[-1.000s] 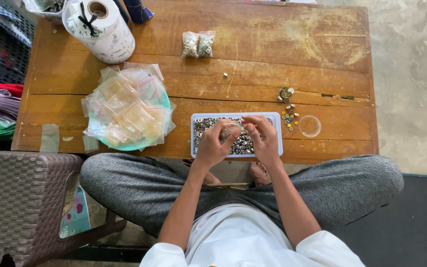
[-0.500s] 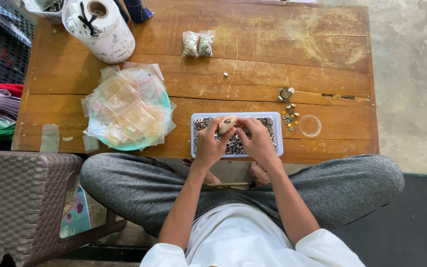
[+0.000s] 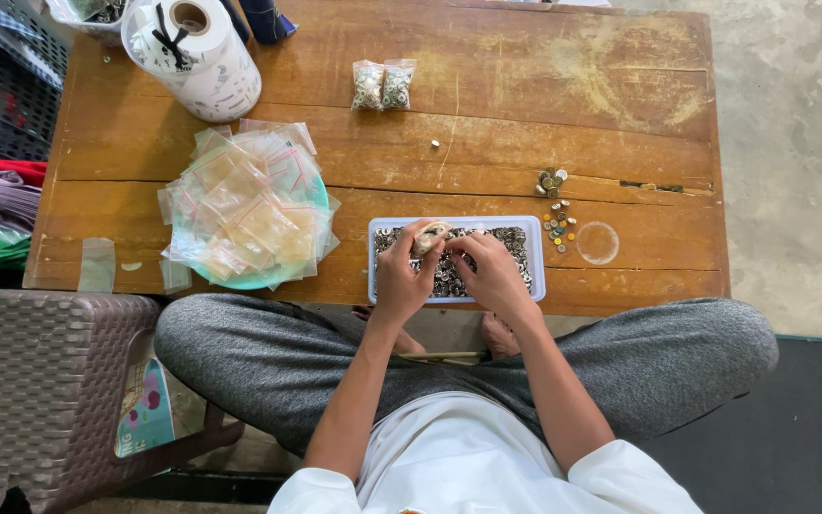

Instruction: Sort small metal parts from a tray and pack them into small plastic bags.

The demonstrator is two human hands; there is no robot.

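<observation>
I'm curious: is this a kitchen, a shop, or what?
Probably a small home workshop for packing tiny parts: a low wooden table, a tray of small metal pieces, and a pile of empty little plastic bags.

We've got a small clear bag (image 3: 428,238) pinched in our fingers over the tray (image 3: 537,257), partly filled w/ small metal bits, tilted, mouth toward the right. Tray is white, rectangular, shallow, flat at the near edge of the wooden table, approx. centre, long side along the edge; it's full of small silvery metal pieces (image 3: 516,246).
</observation>
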